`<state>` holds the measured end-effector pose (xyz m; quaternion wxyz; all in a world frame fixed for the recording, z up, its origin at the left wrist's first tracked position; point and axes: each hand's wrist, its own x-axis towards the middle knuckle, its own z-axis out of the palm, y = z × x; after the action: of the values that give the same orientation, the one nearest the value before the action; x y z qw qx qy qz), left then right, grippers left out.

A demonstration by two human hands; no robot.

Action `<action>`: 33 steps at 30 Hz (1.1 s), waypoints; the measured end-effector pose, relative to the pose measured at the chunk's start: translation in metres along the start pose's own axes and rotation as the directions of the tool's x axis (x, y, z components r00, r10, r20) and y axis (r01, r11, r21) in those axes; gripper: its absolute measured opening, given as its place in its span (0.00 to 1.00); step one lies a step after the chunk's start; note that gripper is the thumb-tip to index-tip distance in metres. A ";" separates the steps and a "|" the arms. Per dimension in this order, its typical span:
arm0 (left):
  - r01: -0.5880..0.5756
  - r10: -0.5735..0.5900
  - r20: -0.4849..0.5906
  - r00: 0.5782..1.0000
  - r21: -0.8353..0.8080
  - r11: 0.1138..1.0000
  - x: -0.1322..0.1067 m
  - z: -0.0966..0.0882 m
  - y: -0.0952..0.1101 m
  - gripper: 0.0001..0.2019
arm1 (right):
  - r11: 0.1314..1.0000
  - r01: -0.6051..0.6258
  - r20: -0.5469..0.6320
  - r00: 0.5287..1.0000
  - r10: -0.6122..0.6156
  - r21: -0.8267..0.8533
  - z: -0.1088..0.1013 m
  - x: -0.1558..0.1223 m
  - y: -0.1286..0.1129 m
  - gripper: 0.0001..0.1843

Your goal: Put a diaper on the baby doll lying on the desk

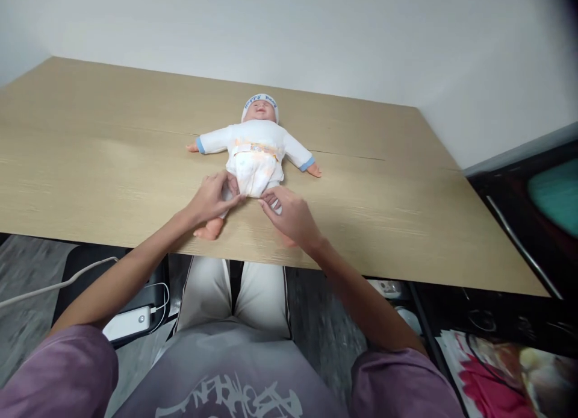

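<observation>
A baby doll (261,112) in a white top with blue cuffs and a "Happy Baby" cap lies on its back on the table, arms spread and feet toward me. Around its hips is a white diaper (255,168) with an orange patterned waistband. At the diaper's lower edge by the doll's leg, my left hand (214,196) is closed, thumb and fingers pinching the edge. My right hand (289,213) pinches the opposite leg edge, its fingers curled. The hands partly cover the doll's legs; one bare foot shows beside my left wrist.
The wooden table (383,201) stands against a pale wall. Below its front edge, a white power bank (127,323) with a cable rests on a black seat (85,279). To the right are a dark-framed object (519,207) and a pink item (490,388).
</observation>
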<state>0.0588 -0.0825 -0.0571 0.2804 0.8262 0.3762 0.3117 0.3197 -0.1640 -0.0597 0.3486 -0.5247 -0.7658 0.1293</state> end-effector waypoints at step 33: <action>0.084 -0.132 -0.080 0.988 -0.435 0.897 0.041 0.018 -0.030 0.29 | 0.920 -0.268 -0.173 0.930 0.324 0.286 0.021 0.036 0.020 0.19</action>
<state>0.0800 -0.0374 -0.0770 0.4517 0.7040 0.3580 0.4150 0.3126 -0.1196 -0.0723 0.4716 -0.5961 -0.6111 0.2211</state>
